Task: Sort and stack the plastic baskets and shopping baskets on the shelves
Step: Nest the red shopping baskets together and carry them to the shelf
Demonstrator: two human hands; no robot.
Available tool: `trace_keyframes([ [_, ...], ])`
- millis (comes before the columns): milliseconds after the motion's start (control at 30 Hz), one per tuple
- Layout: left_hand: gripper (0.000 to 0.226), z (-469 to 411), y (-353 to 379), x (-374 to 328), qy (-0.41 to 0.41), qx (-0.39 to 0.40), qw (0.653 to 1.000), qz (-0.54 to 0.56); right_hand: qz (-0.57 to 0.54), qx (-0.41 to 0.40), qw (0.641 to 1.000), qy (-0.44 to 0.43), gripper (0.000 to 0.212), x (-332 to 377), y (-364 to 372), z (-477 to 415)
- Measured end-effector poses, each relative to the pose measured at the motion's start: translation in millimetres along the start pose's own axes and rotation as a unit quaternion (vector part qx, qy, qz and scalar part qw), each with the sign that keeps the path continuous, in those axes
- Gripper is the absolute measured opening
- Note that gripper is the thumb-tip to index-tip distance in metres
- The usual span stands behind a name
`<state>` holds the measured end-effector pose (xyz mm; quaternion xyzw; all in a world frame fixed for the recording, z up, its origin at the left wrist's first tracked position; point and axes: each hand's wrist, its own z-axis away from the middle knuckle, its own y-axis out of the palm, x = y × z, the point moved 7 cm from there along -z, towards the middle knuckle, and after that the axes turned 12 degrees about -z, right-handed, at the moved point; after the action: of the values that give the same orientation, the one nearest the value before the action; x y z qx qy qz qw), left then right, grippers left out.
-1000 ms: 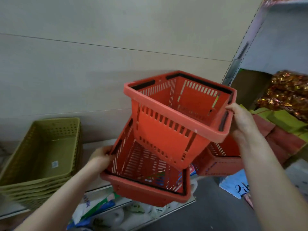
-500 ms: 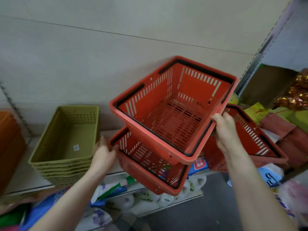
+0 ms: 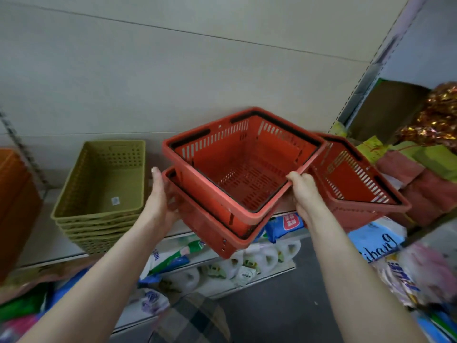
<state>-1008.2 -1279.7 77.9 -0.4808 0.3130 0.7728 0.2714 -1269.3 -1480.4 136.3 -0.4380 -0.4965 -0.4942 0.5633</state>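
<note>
An upper red shopping basket (image 3: 243, 169) sits nested inside a lower red shopping basket (image 3: 210, 229), both tilted at the shelf's front edge. My right hand (image 3: 303, 191) grips the upper basket's near right rim. My left hand (image 3: 160, 196) holds the lower basket's left side. A third red shopping basket (image 3: 353, 184) lies tilted on the shelf just right of them. A stack of several olive plastic baskets (image 3: 103, 194) stands on the shelf to the left.
An orange bin (image 3: 14, 204) is at the far left edge. Green and red packages (image 3: 420, 169) and gold foil (image 3: 435, 120) crowd the right shelf. Bagged goods (image 3: 237, 263) fill the lower shelf (image 3: 262, 278) beneath the baskets. A beige back wall (image 3: 173, 70) is behind.
The upper red basket has come down from a steep tilt and sunk into the lower basket. Both hands dropped with it toward the shelf.
</note>
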Motion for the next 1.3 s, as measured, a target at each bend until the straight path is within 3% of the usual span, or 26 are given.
trace_keyframes([
  [67,0.063,4.9,11.5,0.8,0.005,0.021,0.999,-0.050,0.122,0.012,0.992,0.006,0.036,-8.8,9.8,13.6],
  [167,0.052,2.9,18.3,4.5,0.036,0.008,0.986,-0.160,0.291,-0.025,0.956,-0.007,0.047,-17.7,9.6,21.2],
  [333,0.076,-5.1,17.7,14.8,0.052,-0.015,0.967,-0.248,0.289,-0.005,0.957,0.010,0.064,-33.3,12.0,18.6],
  [500,0.053,-19.9,16.0,-1.4,0.062,-0.053,0.969,-0.233,0.300,-0.002,0.953,-0.033,0.059,-28.0,19.0,22.0],
  [667,0.059,-39.2,6.6,-16.2,0.061,-0.092,0.960,-0.258,0.290,0.026,0.954,-0.067,0.070,-32.5,29.7,24.6],
  [767,0.049,-34.0,9.5,-27.3,0.071,-0.127,0.917,-0.372,0.281,0.029,0.955,-0.092,0.058,-27.8,19.0,16.2],
  [867,0.068,-24.1,31.1,-44.6,0.118,-0.166,0.802,-0.562,0.292,-0.026,0.947,-0.133,0.040,-12.2,-27.1,-12.0],
  [933,0.070,-17.4,65.2,-56.5,0.173,-0.160,0.743,-0.627,0.299,-0.098,0.935,-0.163,0.041,3.0,-75.2,-43.3],
  [1067,0.060,-18.5,161.9,-62.0,0.262,-0.073,0.706,-0.654,0.359,-0.176,0.905,-0.147,0.051,25.6,-171.4,-124.3],
  [1233,0.040,-22.9,322.8,-47.6,0.373,-0.011,0.679,-0.632,0.448,-0.153,0.875,-0.103,0.059,35.8,-255.9,-223.5],
  [1300,0.026,-29.5,380.0,-27.4,0.372,0.001,0.681,-0.630,0.469,-0.129,0.869,-0.090,0.057,32.8,-275.7,-255.8],
])
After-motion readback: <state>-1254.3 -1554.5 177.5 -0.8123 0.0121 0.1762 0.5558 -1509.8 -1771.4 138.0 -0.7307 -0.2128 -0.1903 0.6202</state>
